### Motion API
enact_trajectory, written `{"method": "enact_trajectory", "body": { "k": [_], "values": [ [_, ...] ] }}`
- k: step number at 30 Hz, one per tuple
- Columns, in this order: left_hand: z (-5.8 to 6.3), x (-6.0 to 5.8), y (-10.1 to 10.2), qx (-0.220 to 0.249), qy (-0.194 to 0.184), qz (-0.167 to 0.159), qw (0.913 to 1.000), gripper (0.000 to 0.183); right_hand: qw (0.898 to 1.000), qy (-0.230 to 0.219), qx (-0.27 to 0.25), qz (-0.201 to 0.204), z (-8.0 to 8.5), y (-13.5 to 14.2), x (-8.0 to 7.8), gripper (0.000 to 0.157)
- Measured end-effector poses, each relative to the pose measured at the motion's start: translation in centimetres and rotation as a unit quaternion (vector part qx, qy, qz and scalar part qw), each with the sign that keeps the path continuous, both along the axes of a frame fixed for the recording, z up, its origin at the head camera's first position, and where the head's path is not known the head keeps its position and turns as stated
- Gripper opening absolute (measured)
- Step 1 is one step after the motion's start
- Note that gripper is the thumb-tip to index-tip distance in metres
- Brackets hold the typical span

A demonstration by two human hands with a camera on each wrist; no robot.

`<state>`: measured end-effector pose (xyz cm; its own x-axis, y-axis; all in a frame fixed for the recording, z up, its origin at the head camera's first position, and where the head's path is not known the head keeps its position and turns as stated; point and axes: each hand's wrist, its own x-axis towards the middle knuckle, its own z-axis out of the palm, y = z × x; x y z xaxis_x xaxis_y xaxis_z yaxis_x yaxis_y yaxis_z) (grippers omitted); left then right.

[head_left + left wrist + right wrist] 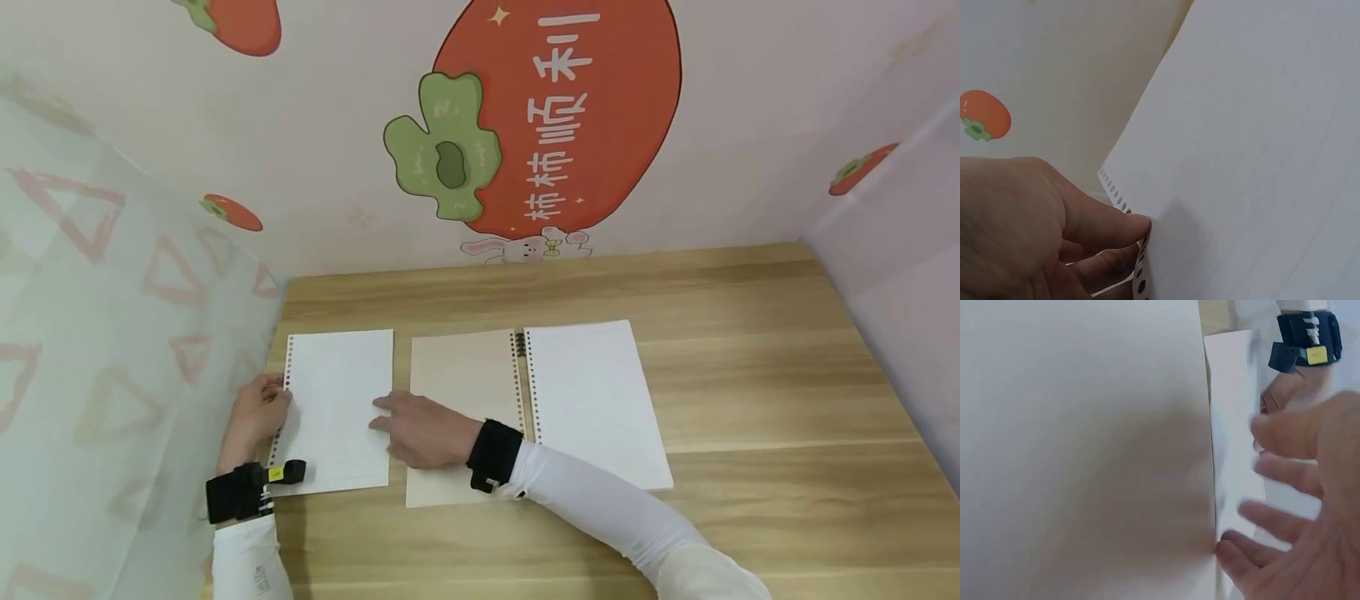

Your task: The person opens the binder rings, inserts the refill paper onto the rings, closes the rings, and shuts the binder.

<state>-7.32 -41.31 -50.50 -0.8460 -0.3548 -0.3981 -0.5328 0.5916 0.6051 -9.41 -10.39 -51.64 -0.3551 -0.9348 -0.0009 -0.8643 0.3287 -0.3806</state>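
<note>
White loose-leaf paper [337, 425] with a row of punched holes lies at the left of the table. My left hand [258, 408] pinches its holed left edge between thumb and fingers; in the left wrist view the paper [1254, 150] bends slightly beside the thumb. Over the paper's right edge reaches my right hand [427, 429], its fingers apart and holding nothing. In the right wrist view the fingers [1279, 519] are spread above the white paper. Under the right wrist lies the beige cover [461, 367] of a ring-bound notebook.
White punched pages [592, 400] of the open notebook lie right of its black ring binding [521, 343]. Behind the wooden table [757, 375] rises a wall with painted persimmons [622, 100]. A side wall [150, 333] stands close by my left arm.
</note>
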Motion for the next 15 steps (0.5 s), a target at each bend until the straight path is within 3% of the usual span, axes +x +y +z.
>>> {"method": "enact_trajectory", "body": {
  "k": [4, 8, 10, 15],
  "values": [
    [-0.5, 0.4, -0.4, 0.012, 0.009, 0.000, 0.9999, 0.058, 0.991, -0.104, -0.046, -0.077, -0.1, 0.2, -0.2, 0.057],
    [-0.6, 0.6, -0.7, 0.021, 0.017, -0.003, 0.9996, 0.059, 0.961, -0.210, -0.097, -0.153, 0.1, 0.2, -0.7, 0.071],
    [-0.7, 0.6, -0.7, 0.027, 0.020, -0.002, 0.9995, 0.060, 0.937, -0.264, -0.128, -0.192, 0.0, 0.1, -1.0, 0.074],
    [-0.5, 1.0, -0.8, 0.038, 0.025, 0.007, 0.9990, 0.062, 0.851, -0.402, -0.192, -0.278, 0.0, -0.8, -1.7, 0.072]
  ]
}}
